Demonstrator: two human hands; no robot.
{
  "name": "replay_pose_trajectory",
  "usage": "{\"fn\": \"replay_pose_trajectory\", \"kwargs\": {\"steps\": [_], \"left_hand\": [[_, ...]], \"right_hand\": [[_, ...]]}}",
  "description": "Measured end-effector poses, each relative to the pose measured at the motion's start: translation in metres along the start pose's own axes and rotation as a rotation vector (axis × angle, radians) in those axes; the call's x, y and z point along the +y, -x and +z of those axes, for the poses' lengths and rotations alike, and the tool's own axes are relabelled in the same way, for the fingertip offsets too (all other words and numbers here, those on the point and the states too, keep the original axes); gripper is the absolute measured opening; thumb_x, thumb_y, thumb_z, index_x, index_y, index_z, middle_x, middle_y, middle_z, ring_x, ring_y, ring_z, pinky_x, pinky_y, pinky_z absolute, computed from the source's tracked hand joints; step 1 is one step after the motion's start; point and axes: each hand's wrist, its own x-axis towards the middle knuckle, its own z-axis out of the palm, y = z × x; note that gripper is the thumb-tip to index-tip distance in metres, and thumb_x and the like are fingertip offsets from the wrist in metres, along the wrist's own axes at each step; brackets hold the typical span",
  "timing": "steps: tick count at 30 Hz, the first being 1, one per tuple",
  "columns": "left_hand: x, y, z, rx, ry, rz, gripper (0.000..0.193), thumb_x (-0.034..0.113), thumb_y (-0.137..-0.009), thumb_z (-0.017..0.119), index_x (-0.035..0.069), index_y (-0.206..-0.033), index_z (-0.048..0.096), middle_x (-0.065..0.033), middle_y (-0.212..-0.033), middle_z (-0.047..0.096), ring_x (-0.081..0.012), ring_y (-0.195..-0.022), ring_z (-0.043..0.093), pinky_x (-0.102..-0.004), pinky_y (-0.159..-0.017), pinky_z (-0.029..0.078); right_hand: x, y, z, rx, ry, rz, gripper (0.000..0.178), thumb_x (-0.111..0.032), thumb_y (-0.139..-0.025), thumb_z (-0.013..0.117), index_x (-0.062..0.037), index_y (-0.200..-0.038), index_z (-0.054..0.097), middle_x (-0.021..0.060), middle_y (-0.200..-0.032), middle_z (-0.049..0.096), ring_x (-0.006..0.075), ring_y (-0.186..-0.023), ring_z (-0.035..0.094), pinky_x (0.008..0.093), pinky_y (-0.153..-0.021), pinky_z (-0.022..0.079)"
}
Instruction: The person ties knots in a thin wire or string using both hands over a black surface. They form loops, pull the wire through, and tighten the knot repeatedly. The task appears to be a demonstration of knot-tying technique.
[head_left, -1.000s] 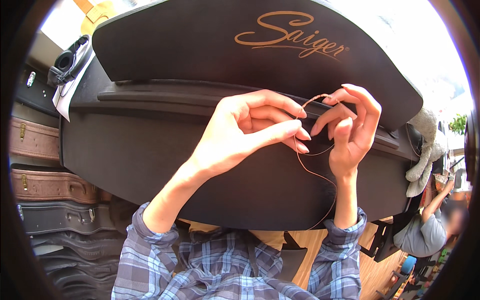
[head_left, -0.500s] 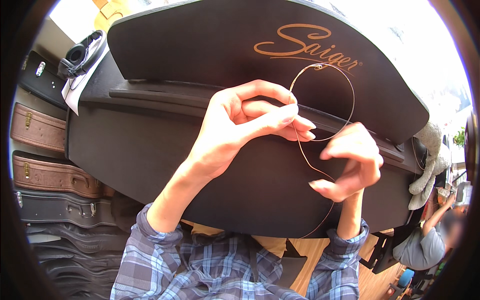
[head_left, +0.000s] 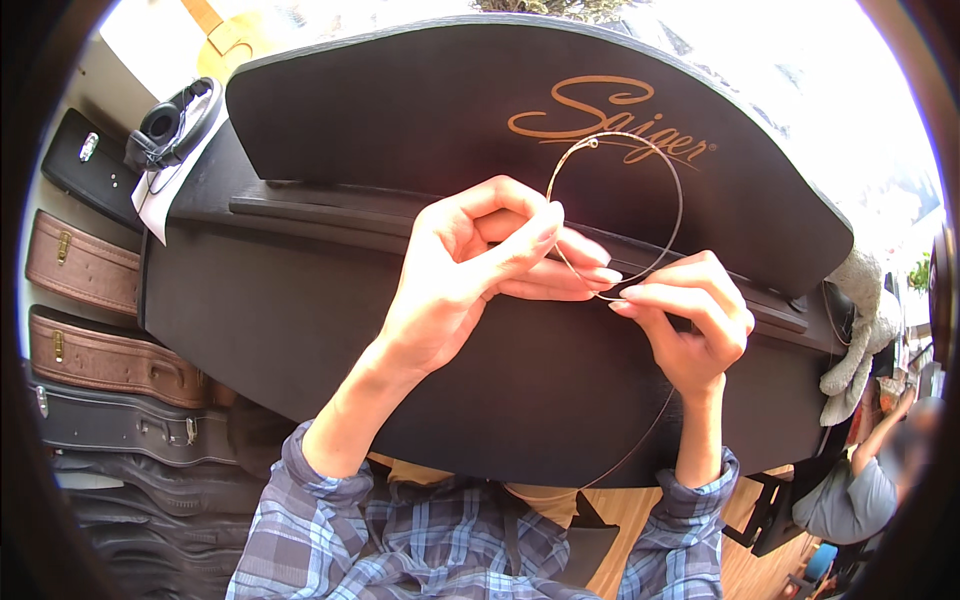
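A thin metal guitar string forms a round loop in front of me, with a small ball end at the top of the loop. My left hand pinches the left side of the loop between thumb and forefinger, the other fingers bent loosely under it. Close by on the right, my right hand pinches the string at the loop's lower edge with thumb and fingertips. From there the loose tail hangs below the right hand and curves toward my lap. Both hands are above a dark flat surface.
Behind the hands rises a black upright panel with gold lettering and a ledge. Headphones and white paper lie at the far left. Brown and black instrument cases line the left side. At right are a grey plush toy and another person.
My right hand has moved up and left and closed its fingertips on the string beside the loop. My left hand and the loop have shifted slightly left.
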Motion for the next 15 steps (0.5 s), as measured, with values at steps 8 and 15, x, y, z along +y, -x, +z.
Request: {"fn": "replay_pose_trajectory", "kwargs": {"steps": [8,15], "left_hand": [[-0.008,0.005,0.004,0.022,-0.225,0.062,0.012,0.008,-0.098,0.068,-0.004,-0.099,0.066,-0.015,-0.09,0.073,-0.022,-0.085,0.075,-0.0338,-0.078,0.062],[-0.005,0.002,0.004,-0.043,-0.162,-0.142,0.02,0.022,-0.105,0.058,0.002,-0.103,0.059,-0.0148,-0.089,0.071,-0.0257,-0.083,0.074,-0.0362,-0.074,0.063]], "right_hand": [[0.0,0.006,-0.011,0.026,0.332,0.008,0.026,-0.016,-0.055,0.088,-0.0185,-0.079,0.078,-0.0067,-0.081,0.071,0.018,-0.085,0.052,0.0317,-0.072,0.044],[-0.004,0.005,-0.006,0.221,0.164,0.029,0.023,-0.007,-0.07,0.087,-0.0119,-0.086,0.072,-0.0018,-0.072,0.073,0.0154,-0.065,0.066,0.0301,-0.066,0.045]]}}
